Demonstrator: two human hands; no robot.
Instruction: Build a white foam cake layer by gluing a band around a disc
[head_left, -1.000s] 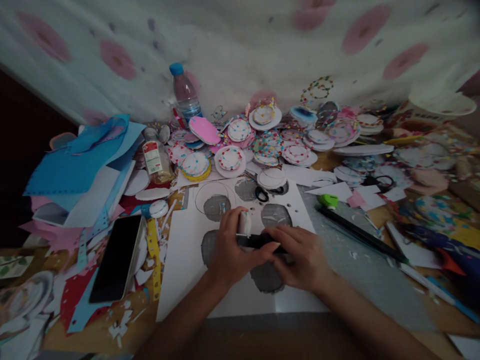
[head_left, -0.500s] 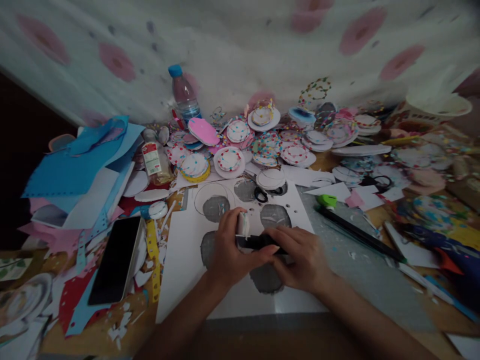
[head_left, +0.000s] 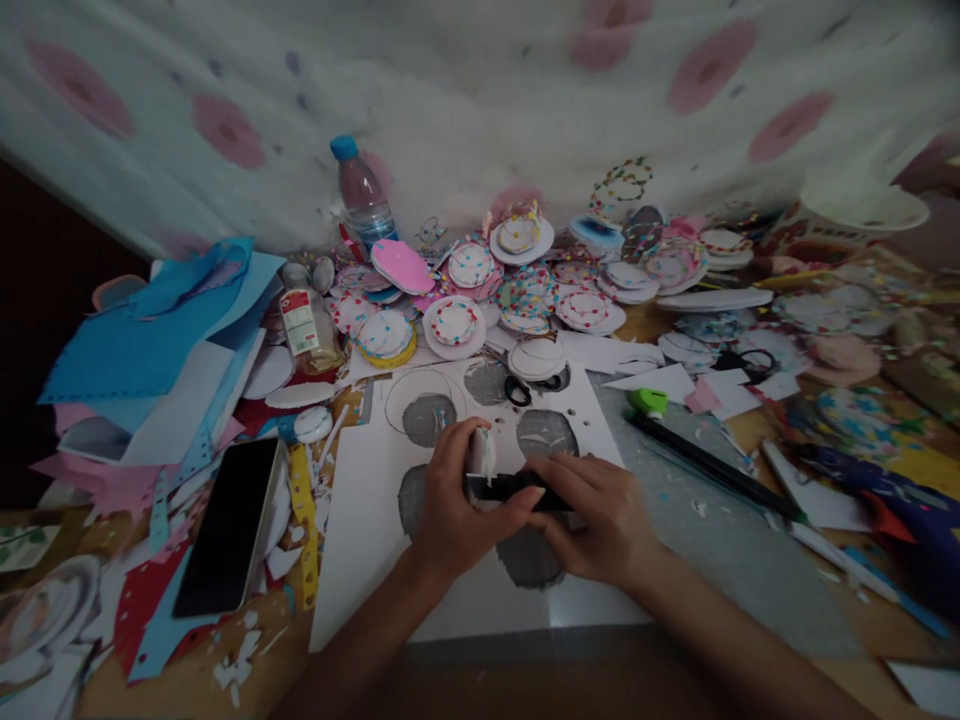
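The person holds a thin white piece (head_left: 487, 455) and a black tool (head_left: 498, 487) over the middle of the white sheet (head_left: 360, 565), which has dark cut-out rounds showing in it. The white piece looks light and fairly stiff, likely paper or foam board, so its edge would probably crease or chip under a hard squeeze; it seems best taken lightly by the rim. The black tool looks firm and smooth, better held around its body. Over the sheet's middle, the left grip (head_left: 454, 515) is curled in, its fingers pinching the white piece, its thumb lying along the tool. The right grip (head_left: 600, 510) is closed around the tool's other end; its fingertips are partly hidden
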